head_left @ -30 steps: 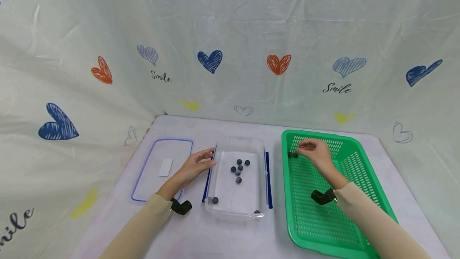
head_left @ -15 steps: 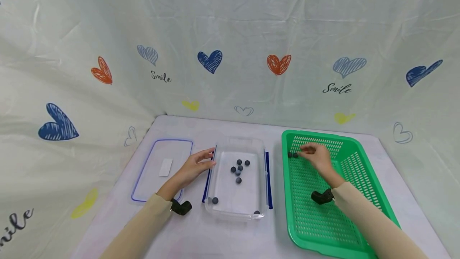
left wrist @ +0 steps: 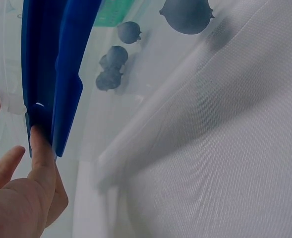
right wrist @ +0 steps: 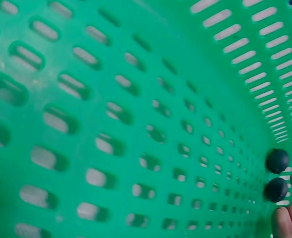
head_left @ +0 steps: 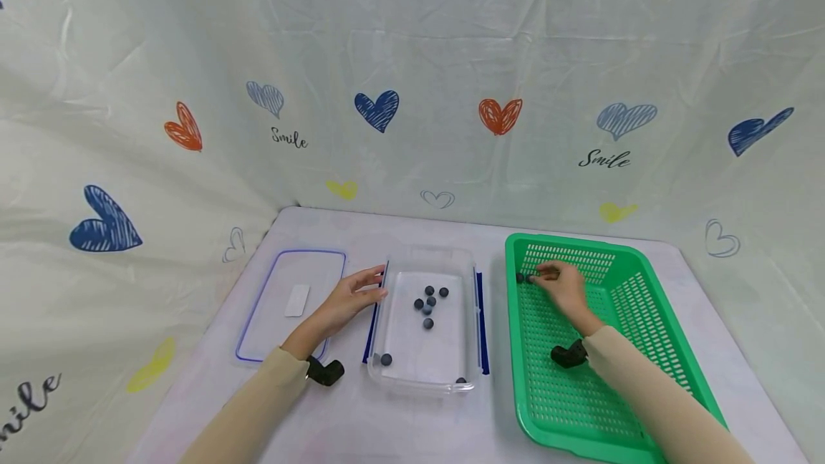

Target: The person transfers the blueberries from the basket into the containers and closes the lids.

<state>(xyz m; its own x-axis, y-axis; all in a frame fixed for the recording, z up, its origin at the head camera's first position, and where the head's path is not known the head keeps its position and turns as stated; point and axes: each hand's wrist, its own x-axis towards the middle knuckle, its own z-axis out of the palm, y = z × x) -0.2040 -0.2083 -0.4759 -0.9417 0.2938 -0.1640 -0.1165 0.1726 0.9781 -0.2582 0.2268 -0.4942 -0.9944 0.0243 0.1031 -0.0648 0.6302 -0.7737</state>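
Note:
In the head view, a clear plastic container (head_left: pixel 422 371) holds several blueberries (head_left: pixel 428 324), a few bunched in the middle and others near the front corners. My left hand (head_left: pixel 344 301) rests at its left side; the left wrist view shows a fingertip against a blue latch (left wrist: pixel 69 69). Two more blueberries (right wrist: pixel 275 189) lie side by side at the far left corner of a green basket (head_left: pixel 525 392). Reaching into that basket, my right hand (head_left: pixel 563 288) has its thumb and finger right beside the nearer berry, with the fingertips apart in the right wrist view.
A clear lid (head_left: pixel 271 321) with a blue rim lies left of the container, and a small white rectangle (head_left: pixel 297 300) shows on it. Another blue latch (head_left: pixel 482 324) hangs off the container's right side. A heart-printed sheet (head_left: pixel 438 56) rises behind the table.
My right hand has lowered toward the two blueberries in the basket's corner, and its forearm has shifted slightly left. The left hand and the container have stayed put.

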